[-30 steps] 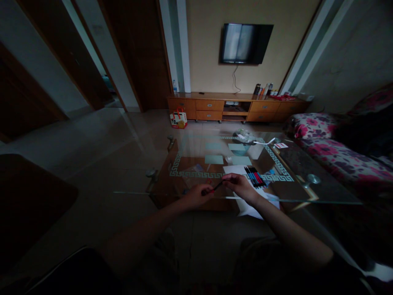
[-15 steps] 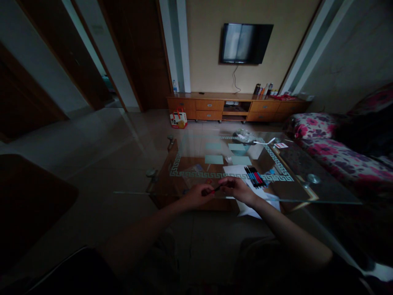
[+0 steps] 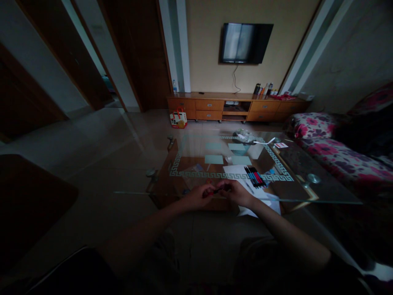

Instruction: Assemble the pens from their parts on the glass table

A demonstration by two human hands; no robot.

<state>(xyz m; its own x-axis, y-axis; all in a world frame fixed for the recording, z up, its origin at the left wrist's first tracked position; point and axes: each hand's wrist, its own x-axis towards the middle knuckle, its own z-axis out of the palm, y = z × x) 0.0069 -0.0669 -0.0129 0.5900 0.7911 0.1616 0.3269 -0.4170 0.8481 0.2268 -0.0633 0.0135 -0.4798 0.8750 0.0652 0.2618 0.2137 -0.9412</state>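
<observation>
Just over the near edge of the glass table (image 3: 190,189), my left hand (image 3: 199,197) is closed around the red end of a slim red-and-black pen (image 3: 210,193). My right hand (image 3: 237,192) pinches at the pen's dark end, and its fingertips hide much of that part. The two hands almost meet. Right of them, a row of black, blue and red pens (image 3: 255,177) lies side by side on white paper (image 3: 236,169). A single pen (image 3: 249,187) rests on the paper closer to my right hand.
A clear plastic bag (image 3: 194,169) lies left of the paper. Farther back are a bundled bag (image 3: 244,135), a white strip (image 3: 264,141) and a red-and-white card (image 3: 281,145). A flowered sofa (image 3: 334,157) stands right of the table, with a low cabinet (image 3: 211,105) beyond.
My hands have drawn closer together around the pen, so less of its middle shows. My right hand has shifted slightly left and down, uncovering the single pen on the paper.
</observation>
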